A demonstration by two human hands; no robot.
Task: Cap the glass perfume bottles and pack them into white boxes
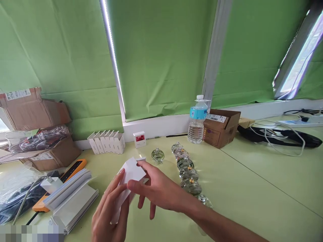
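At six o'clock on the counter (247, 195), your left hand (109, 205) encloses the white carton (132, 170); your right hand (158, 185) pinches its upper end, the lower fingers loose. Keep the left grip light to avoid crushing the carton. Square its edges before applying thumb pressure. Maintain clearance from the single glass bottle (157, 155), at one o'clock from the carton, and the row of bottles (185, 163), toward three.

No readable text; bottle label (198, 113) and carton sticker (215, 118) seemingly too small
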